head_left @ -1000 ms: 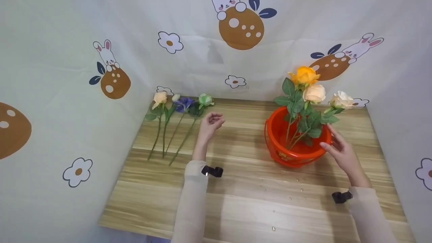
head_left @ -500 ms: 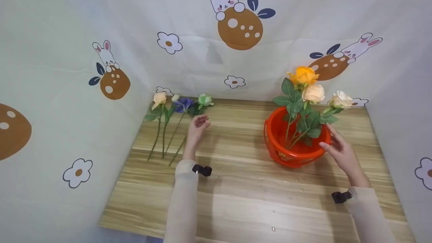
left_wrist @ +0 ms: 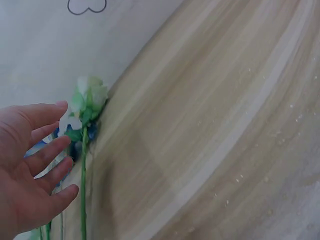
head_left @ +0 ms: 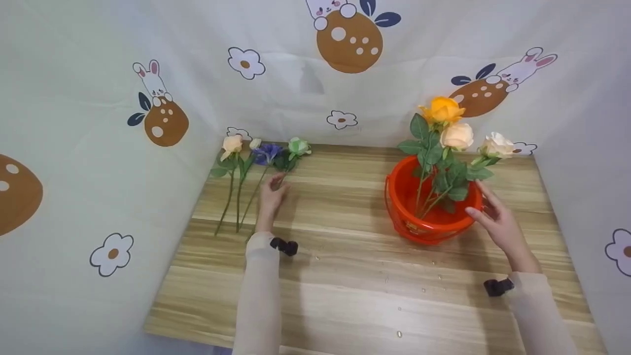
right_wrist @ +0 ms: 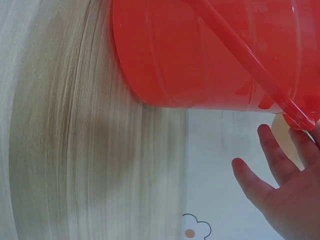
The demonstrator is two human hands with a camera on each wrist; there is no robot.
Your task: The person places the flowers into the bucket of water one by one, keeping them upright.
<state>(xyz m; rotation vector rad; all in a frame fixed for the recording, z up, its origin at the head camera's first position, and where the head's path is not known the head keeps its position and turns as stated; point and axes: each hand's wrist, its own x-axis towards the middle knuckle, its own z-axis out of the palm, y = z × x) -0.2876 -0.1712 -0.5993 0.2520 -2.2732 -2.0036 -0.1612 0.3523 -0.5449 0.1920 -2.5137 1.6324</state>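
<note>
My left hand [head_left: 272, 197], fingers loosely bent, is beside the upper stem of a pale green rose [head_left: 298, 146] that lies on the table. In the left wrist view, that rose [left_wrist: 90, 97] stands out just past my spread fingertips, with nothing in the hand. On the right, my right hand [head_left: 500, 224] holds the rim of a red bucket [head_left: 429, 231], thumb over the edge and fingers along the outside. An orange rose [head_left: 442, 111], a peach rose [head_left: 457, 136] and a cream rose [head_left: 497, 145] stand in the bucket, leaning on its back rim.
Left of the green rose lie a purple iris-like flower [head_left: 266, 154], a small white bud [head_left: 255, 144] and a peach rose [head_left: 232, 146], stems toward me. Water drops [head_left: 399, 334] dot the wooden table [head_left: 345, 296]. A printed curtain [head_left: 281, 98] encloses the back and sides.
My left hand has moved left and slightly down, from the bare table over to the green rose's stem. The right hand and bucket have stayed in place.
</note>
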